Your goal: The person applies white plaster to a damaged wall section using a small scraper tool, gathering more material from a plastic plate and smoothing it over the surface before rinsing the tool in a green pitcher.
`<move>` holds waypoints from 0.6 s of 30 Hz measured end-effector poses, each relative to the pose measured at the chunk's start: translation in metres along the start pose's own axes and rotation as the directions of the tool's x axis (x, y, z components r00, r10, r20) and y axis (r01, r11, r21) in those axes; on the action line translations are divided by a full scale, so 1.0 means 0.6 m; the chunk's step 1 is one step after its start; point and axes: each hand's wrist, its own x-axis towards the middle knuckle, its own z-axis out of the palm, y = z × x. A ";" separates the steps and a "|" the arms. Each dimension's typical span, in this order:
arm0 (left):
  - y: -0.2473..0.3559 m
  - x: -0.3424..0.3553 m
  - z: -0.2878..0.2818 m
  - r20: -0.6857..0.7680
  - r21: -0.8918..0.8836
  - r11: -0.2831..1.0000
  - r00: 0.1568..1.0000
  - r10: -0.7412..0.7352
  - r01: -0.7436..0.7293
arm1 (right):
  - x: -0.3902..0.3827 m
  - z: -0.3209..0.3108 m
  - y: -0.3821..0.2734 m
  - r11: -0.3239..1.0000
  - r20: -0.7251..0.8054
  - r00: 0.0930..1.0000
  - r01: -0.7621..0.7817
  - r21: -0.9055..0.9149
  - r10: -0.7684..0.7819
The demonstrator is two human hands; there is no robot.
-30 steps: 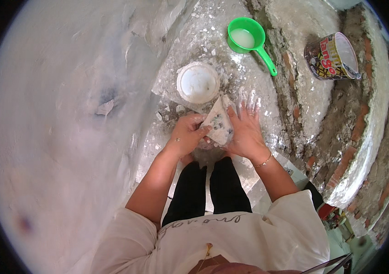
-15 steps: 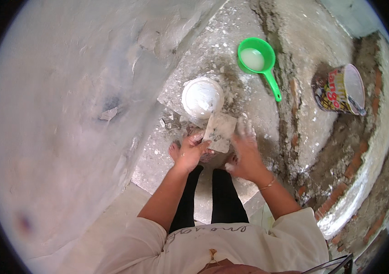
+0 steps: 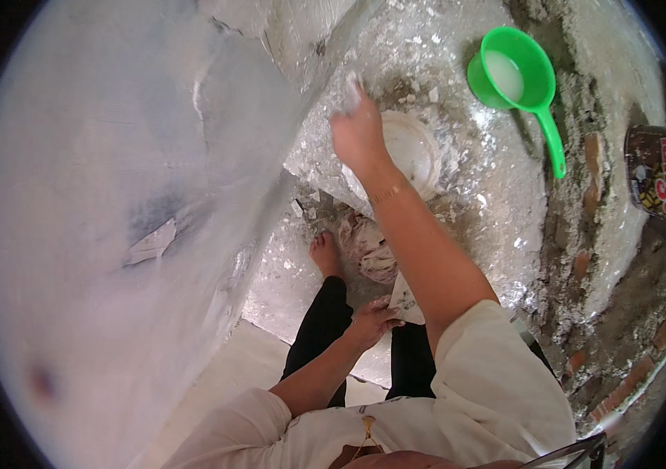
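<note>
My left hand (image 3: 374,320) is low between my legs, closed on a flat off-white piece (image 3: 405,297) with dark speckles, partly hidden behind my right forearm. My right hand (image 3: 358,131) is stretched forward above a round white tub (image 3: 419,152), which it partly covers, near the edge of the plastered wall. Its fingertips are white and blurred, and I cannot tell whether they hold anything. A crumpled dirty cloth (image 3: 368,246) lies beside my bare foot (image 3: 325,254).
A green dipper (image 3: 536,74) with milky liquid stands at upper right, and a printed bucket (image 3: 653,168) at the far right. Pale plastered wall (image 3: 91,172) fills the left. Rough concrete with white flakes (image 3: 489,258) and broken brick edges (image 3: 630,383) lie to the right.
My right hand has left the flat piece and reached forward over the white tub. My left hand has lowered toward my body with the piece. The view has shifted, moving the bucket rightward.
</note>
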 end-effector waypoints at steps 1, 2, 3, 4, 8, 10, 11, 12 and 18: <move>0.004 0.002 -0.006 -0.017 -0.293 0.945 0.987 -0.159 0.147 | 0.015 0.023 -0.002 0.996 -0.050 0.998 0.032 -0.086 -0.036; -0.010 0.006 -0.021 -0.025 -0.300 0.942 0.986 -0.163 0.148 | 0.028 0.040 -0.009 0.983 -0.094 0.992 0.064 -0.175 -0.081; -0.029 0.013 -0.038 0.015 0.084 0.996 0.999 0.039 -0.040 | 0.036 0.052 -0.018 0.983 -0.087 0.993 0.060 -0.175 -0.076; -0.030 0.017 -0.036 0.075 0.269 0.954 0.990 0.119 -0.135 | 0.045 0.060 -0.018 0.979 -0.097 0.993 0.050 -0.195 -0.070; -0.017 0.022 -0.011 -0.003 -0.149 0.972 0.983 -0.183 0.180 | 0.073 0.092 0.005 0.902 -0.182 0.934 0.225 -0.367 -0.307; -0.016 0.023 -0.010 0.001 -0.283 0.919 0.959 -0.284 0.273 | 0.076 0.093 0.000 0.919 -0.160 0.945 0.221 -0.326 -0.284; -0.028 0.024 -0.014 -0.001 -0.288 0.919 0.959 -0.282 0.270 | 0.076 0.091 -0.011 0.935 -0.139 0.955 0.216 -0.281 -0.263; -0.049 0.026 -0.021 0.010 -0.147 0.971 0.982 -0.190 0.189 | 0.076 0.088 -0.015 0.935 -0.135 0.955 0.217 -0.282 -0.263; -0.072 0.039 -0.016 -0.003 -0.269 0.907 0.941 -0.339 0.325 | 0.031 0.072 -0.008 0.858 0.146 0.958 0.286 -0.426 -0.246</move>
